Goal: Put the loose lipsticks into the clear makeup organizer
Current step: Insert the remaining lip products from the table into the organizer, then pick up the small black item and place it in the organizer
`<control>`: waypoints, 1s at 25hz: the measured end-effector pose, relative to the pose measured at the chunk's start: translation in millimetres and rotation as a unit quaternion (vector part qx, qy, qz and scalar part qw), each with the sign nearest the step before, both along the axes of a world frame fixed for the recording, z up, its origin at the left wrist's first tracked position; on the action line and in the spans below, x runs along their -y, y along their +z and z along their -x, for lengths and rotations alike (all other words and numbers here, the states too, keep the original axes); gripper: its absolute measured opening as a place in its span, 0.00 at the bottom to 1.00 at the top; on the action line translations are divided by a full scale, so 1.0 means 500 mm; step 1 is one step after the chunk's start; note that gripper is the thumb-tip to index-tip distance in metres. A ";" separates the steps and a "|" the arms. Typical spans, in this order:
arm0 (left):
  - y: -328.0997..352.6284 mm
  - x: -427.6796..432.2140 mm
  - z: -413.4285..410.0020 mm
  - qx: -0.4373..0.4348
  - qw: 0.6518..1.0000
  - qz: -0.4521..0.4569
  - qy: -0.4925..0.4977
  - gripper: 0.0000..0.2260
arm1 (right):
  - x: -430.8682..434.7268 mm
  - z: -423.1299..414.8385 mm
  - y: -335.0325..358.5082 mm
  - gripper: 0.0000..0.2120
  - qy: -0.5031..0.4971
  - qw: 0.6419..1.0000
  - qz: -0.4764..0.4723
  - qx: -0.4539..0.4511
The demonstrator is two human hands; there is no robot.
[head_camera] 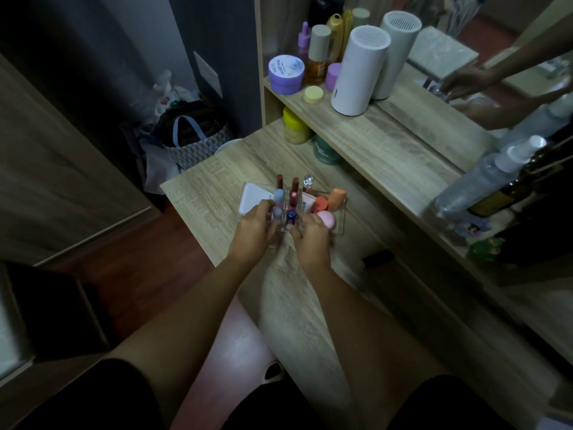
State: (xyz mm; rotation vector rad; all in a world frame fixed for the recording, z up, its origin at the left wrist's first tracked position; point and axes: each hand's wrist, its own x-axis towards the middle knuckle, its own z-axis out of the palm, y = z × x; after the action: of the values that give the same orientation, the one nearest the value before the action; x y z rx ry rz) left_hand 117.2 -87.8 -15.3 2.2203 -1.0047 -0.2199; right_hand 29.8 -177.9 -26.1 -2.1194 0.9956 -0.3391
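The clear makeup organizer point(339, 223) sits on the wooden dresser top point(204, 197). Several lipsticks stand upright in its slots, among them a dark red one point(280, 180), a pale blue-capped one point(278, 195) and a dark blue-capped one point(291, 216). Orange tubes point(336, 198) and a pink round sponge point(325, 219) fill its right side. My left hand point(252, 232) grips the organizer's near left edge. My right hand point(311, 238) holds the near edge by the dark blue lipstick. Whether a lipstick is pinched in either hand is hidden.
A white flat case point(252, 197) lies at the organizer's left. A shelf behind holds a purple jar point(286, 74), bottles and a white cylinder point(358, 71). A mirror stands at right, spray bottles point(483, 178) before it. A small dark object point(378, 258) lies on the dresser's right part.
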 end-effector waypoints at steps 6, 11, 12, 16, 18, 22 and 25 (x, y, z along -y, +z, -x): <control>-0.007 -0.019 0.064 0.012 0.998 0.029 0.063 0.05 | 0.005 0.045 0.012 0.14 -0.027 1.000 0.008 0.008; -0.021 0.007 0.165 -0.024 0.999 0.008 -0.020 0.08 | 0.035 0.156 -0.001 0.11 -0.086 0.995 0.033 -0.025; -0.026 0.014 0.186 -0.026 0.998 0.001 -0.052 0.10 | 0.043 0.180 -0.007 0.10 -0.107 0.993 0.046 -0.024; -0.072 0.027 0.243 0.013 0.984 -0.053 -0.170 0.18 | 0.072 0.248 -0.027 0.11 -0.189 0.974 0.085 -0.095; -0.106 0.021 0.252 0.040 0.977 -0.105 -0.183 0.22 | 0.083 0.270 -0.037 0.12 -0.163 0.975 0.082 -0.127; -0.146 0.006 0.253 0.051 0.968 -0.168 -0.181 0.25 | 0.106 0.295 -0.048 0.23 -0.069 0.982 0.066 -0.165; -0.148 0.006 0.253 0.059 0.966 -0.168 -0.186 0.27 | 0.118 0.298 -0.048 0.22 -0.027 0.970 0.113 -0.212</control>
State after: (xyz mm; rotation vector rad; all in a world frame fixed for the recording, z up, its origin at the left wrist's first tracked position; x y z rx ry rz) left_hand -9.0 -90.5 -89.5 2.3450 -1.5476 -0.4589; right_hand -119.3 -237.1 -50.1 -2.4339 1.3113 -0.0204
